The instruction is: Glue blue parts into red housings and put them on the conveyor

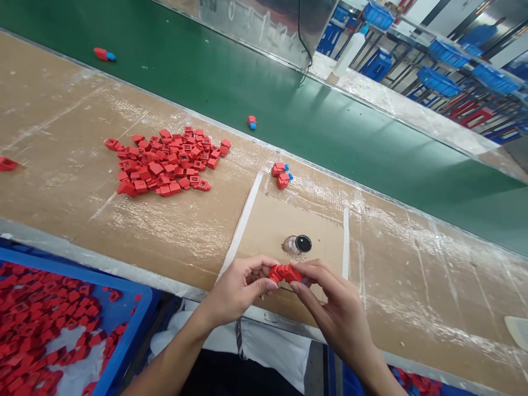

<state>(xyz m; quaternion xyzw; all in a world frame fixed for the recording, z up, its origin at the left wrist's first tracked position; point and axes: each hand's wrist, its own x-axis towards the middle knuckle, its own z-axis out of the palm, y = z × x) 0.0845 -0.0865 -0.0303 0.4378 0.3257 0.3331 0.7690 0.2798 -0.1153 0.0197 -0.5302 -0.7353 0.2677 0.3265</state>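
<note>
At the far left edge of the brown-covered bench (45,104), one loose red piece (7,164) lies alone. Below it, a blue bin (140,308) contains many red pieces (25,313). On the green belt (165,71) behind the bench rests a red-and-blue piece (104,54). Next along the bench, a loose heap of red pieces (169,162) is noted, several with square openings visible.

The left hand (235,289) grasps, between thumb and fingers, the left end of the red blocks (284,273). These are held above the near edge of a cardboard sheet (264,220) flanked by white strips; whether they are joined or merely touching cannot be determined. A second red-and-blue piece (252,122) is on the belt; two similar pieces (281,176) sit together on the bench, just beyond the sheet. A small jar (293,244) with a dark round top stands on the sheet. The right hand (344,313) pinches the blocks' right end. At lower right, further red pieces (416,382) are partly visible.
</note>
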